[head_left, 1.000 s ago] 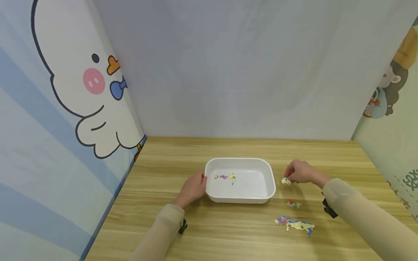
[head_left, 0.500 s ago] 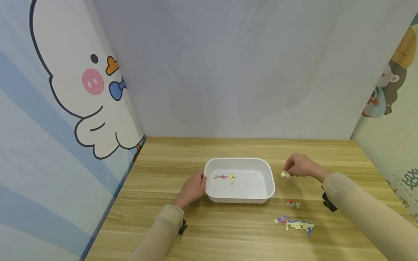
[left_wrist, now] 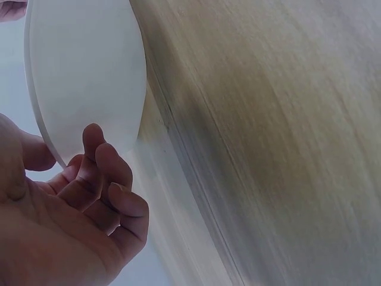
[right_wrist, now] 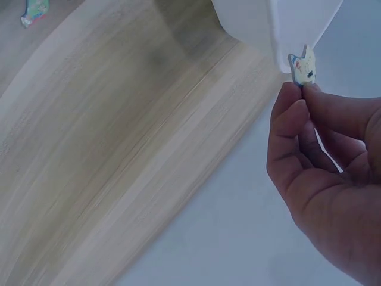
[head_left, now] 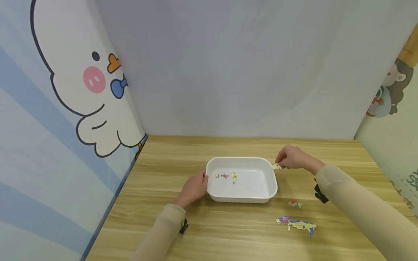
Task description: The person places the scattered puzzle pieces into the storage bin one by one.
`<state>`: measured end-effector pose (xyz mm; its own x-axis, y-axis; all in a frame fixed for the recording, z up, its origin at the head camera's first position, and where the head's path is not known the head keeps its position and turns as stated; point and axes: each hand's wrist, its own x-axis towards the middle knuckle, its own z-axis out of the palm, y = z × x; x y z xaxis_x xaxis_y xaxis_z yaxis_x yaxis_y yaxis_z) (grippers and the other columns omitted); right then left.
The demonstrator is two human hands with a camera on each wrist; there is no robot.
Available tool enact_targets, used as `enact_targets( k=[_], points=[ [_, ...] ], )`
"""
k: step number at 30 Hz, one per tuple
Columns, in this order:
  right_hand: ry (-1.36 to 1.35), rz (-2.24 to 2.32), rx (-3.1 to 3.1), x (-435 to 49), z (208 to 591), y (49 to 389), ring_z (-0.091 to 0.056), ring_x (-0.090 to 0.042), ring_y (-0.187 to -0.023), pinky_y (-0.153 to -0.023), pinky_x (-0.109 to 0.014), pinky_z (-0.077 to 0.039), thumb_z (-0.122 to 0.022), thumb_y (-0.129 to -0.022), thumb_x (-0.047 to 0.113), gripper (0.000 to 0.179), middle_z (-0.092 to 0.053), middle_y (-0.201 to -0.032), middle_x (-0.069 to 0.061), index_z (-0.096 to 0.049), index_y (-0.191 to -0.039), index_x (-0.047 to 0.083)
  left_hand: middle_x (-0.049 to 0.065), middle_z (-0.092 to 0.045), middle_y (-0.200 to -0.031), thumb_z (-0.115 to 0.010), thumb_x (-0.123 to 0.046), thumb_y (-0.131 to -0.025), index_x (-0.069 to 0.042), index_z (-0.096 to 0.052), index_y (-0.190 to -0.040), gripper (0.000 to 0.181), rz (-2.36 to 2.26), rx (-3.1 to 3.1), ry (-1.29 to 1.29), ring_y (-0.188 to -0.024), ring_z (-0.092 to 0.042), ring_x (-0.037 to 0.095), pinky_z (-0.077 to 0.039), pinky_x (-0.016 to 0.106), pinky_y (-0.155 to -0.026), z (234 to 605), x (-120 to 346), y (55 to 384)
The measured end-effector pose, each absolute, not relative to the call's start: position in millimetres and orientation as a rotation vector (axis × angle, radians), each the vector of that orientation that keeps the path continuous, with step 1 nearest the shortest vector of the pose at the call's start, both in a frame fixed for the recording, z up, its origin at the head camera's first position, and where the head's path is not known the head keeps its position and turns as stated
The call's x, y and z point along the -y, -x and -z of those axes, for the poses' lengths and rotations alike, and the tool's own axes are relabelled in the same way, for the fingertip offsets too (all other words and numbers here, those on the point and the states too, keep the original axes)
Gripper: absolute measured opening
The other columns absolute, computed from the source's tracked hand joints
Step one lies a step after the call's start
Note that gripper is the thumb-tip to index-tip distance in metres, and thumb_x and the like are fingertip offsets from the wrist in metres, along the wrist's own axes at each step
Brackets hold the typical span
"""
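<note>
My left hand (head_left: 192, 187) grips the left rim of a white plastic basin (head_left: 256, 183); in the left wrist view the thumb is inside the rim and curled fingers (left_wrist: 116, 170) lie outside it. My right hand (head_left: 295, 158) pinches a small, pale yellow puzzle piece (right_wrist: 303, 68) between thumb and fingers, at the basin's right rim. Whether the piece touches the rim I cannot tell. On the basin's floor lie a tiny yellowish piece (head_left: 217, 175), a pink piece (head_left: 225, 176) and a yellow piece with a tail (head_left: 234, 177), in a row.
Right of the basin, a red, blue and green piece (head_left: 295, 203) lies on the wooden table (head_left: 228, 232). Nearer the front are joined-looking blue, purple and yellow pieces (head_left: 297, 223). A grey-white curtain (head_left: 228, 72) hangs behind the table, with printed cartoon sheets at both sides.
My right hand has lifted the yellow puzzle piece and moved it away from me and left, up to the basin's right rim. The left hand keeps its grip on the basin.
</note>
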<state>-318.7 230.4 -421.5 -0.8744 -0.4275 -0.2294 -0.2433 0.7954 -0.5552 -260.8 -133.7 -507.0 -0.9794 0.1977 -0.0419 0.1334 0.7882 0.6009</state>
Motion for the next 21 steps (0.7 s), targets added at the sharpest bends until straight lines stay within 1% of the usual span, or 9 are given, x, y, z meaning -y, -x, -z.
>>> enact_targets(
  k=[8,13,18,21],
  points=[
    [0.537,0.744,-2.628,-217,423,324,-0.058,-0.017,-0.063,-0.056,-0.029,-0.048,-0.061,-0.086,-0.001,0.009,-0.064,-0.072,-0.005,-0.069,-0.089,-0.001,0.004,-0.052,-0.073,-0.042,-0.017,-0.101,-0.007,-0.048,-0.099,0.012,-0.960,-2.872,-0.276,-0.060,-0.050,0.018,-0.040,0.031,-0.051,508,133,262],
    [0.564,0.726,-2.625,-201,425,327,-0.059,-0.021,-0.066,-0.056,-0.028,-0.048,-0.060,-0.085,-0.003,0.009,-0.064,-0.074,-0.005,-0.069,-0.088,-0.002,0.004,-0.052,-0.072,-0.042,-0.017,-0.101,-0.007,-0.047,-0.099,0.012,-0.953,-2.879,-0.281,-0.058,-0.049,0.017,-0.040,0.031,-0.050,509,134,262],
    [0.553,0.701,-2.603,-185,429,330,-0.059,-0.016,-0.066,-0.058,-0.028,-0.049,-0.061,-0.085,-0.004,0.009,-0.064,-0.075,-0.005,-0.069,-0.088,-0.002,0.004,-0.052,-0.071,-0.042,-0.017,-0.101,-0.007,-0.047,-0.099,0.011,-0.954,-2.879,-0.295,-0.058,-0.049,0.017,-0.040,0.031,-0.050,509,136,262],
    [0.556,0.677,-2.595,-177,431,332,-0.059,-0.016,-0.067,-0.060,-0.028,-0.050,-0.061,-0.085,-0.004,0.009,-0.064,-0.076,-0.005,-0.069,-0.088,-0.001,0.004,-0.052,-0.071,-0.043,-0.017,-0.101,-0.007,-0.047,-0.099,0.011,-0.965,-2.881,-0.297,-0.058,-0.049,0.017,-0.040,0.031,-0.051,510,136,262]
  ],
)
